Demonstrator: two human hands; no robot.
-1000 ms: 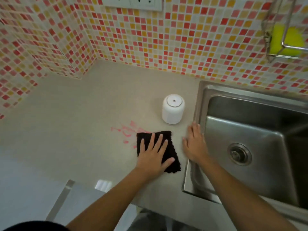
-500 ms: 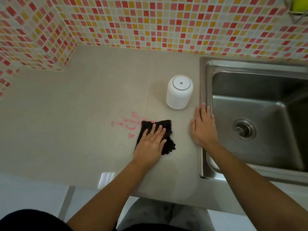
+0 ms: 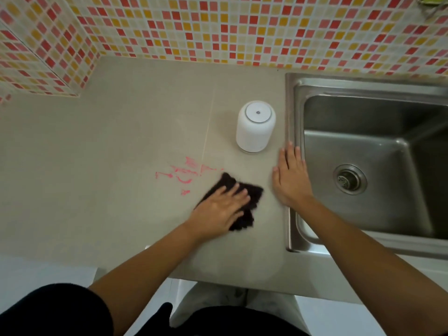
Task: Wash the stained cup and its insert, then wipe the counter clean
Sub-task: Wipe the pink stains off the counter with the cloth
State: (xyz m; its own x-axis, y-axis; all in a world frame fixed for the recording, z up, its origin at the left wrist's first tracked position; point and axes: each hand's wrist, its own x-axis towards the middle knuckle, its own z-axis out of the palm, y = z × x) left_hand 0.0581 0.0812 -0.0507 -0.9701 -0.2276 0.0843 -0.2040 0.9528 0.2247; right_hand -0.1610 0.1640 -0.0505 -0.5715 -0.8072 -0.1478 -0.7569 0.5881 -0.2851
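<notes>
A white cup [image 3: 255,127] stands upside down on the beige counter [image 3: 121,146], close to the sink's left rim. Pink smears [image 3: 184,174] mark the counter left of and below the cup. My left hand [image 3: 221,210] presses flat on a black cloth [image 3: 249,198] just right of the smears, fingers curled over it and blurred. My right hand [image 3: 291,177] lies flat with fingers together on the counter at the sink's left edge, holding nothing. No insert is visible.
A steel sink [image 3: 368,166] with a round drain [image 3: 349,179] fills the right side. Mosaic tile walls [image 3: 218,27] close the back and left corner. The counter's front edge runs below my arms, with white floor beneath.
My left hand has slid the black cloth to the right and down, away from the pink smears, bunching it. The view has tilted further downward. My right hand stays at the sink edge.
</notes>
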